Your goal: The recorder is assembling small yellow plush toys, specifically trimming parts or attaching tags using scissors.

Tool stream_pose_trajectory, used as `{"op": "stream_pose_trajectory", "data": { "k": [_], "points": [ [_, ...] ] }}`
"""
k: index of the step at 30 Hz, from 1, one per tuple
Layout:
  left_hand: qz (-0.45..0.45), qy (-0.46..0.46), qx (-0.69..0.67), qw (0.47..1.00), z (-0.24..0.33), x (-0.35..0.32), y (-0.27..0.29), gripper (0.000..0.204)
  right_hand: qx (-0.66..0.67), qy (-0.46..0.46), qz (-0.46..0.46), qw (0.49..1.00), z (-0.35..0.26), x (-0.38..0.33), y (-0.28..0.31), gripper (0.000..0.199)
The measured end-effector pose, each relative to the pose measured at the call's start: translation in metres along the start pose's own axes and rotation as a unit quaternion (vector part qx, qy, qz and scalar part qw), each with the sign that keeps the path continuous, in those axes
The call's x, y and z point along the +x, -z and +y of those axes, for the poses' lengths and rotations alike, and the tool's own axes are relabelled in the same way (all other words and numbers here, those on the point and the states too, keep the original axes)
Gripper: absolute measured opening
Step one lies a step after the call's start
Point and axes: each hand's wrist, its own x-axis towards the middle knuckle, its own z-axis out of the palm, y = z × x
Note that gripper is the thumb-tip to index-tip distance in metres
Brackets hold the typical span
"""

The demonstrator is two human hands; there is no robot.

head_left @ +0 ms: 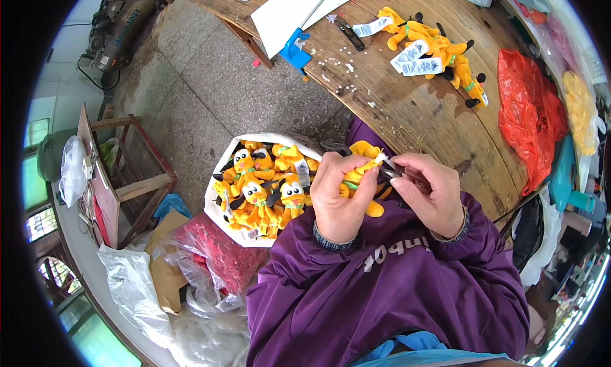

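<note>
My left hand (337, 201) pinches a small yellow plush dog (364, 149) above my lap, close to the table edge. A bit of white shows at the toy's end between my hands. In my right hand (434, 192), thumb and fingers close on a small metal tool (389, 172), its tip against the plush; its exact kind is partly hidden. Left of my hands, a white sack (218, 219) stands full of similar yellow dogs (254, 192) with black ears. More plush dogs (439, 46) lie on the wooden table, with white fabric tags (420, 66) sticking out.
On the table (439, 122) lie a red plastic bag (528, 109), a black-handled tool (351, 37), white scraps and a white sheet (273, 17) beside a blue piece (294, 51). Left are a wooden frame (145, 187), a bag of red pieces (219, 249) and clear plastic.
</note>
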Motion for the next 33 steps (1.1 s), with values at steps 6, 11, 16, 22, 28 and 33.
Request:
{"op": "stream_pose_trajectory", "data": {
  "k": [6, 11, 16, 22, 28, 33],
  "points": [
    [-0.019, -0.051, 0.078, 0.995, 0.001, -0.001, 0.0, 0.022, -0.019, 0.04, 0.007, 0.999, 0.001, 0.003, -0.003, 0.024],
    [-0.02, -0.022, 0.069, 0.997, 0.003, -0.003, -0.001, 0.021, -0.026, 0.051, 0.012, 0.998, 0.002, 0.003, -0.004, 0.021],
    [-0.032, -0.02, 0.067, 0.997, -0.002, -0.005, 0.004, 0.026, 0.025, -0.038, 0.029, 0.999, 0.001, 0.004, 0.0, 0.018],
    [-0.009, 0.047, 0.009, 0.999, -0.009, -0.009, 0.001, 0.036, 0.178, -0.195, 0.058, 0.963, 0.005, 0.004, 0.004, 0.026],
    [0.15, 0.057, 0.26, 0.952, -0.036, -0.014, 0.061, 0.041, 0.165, -0.194, 0.054, 0.965, 0.026, 0.004, 0.014, 0.029],
    [0.149, -0.037, 0.513, 0.844, -0.108, -0.014, 0.122, 0.044, 0.192, -0.218, 0.078, 0.954, 0.033, 0.007, 0.014, 0.029]
  ]
}}
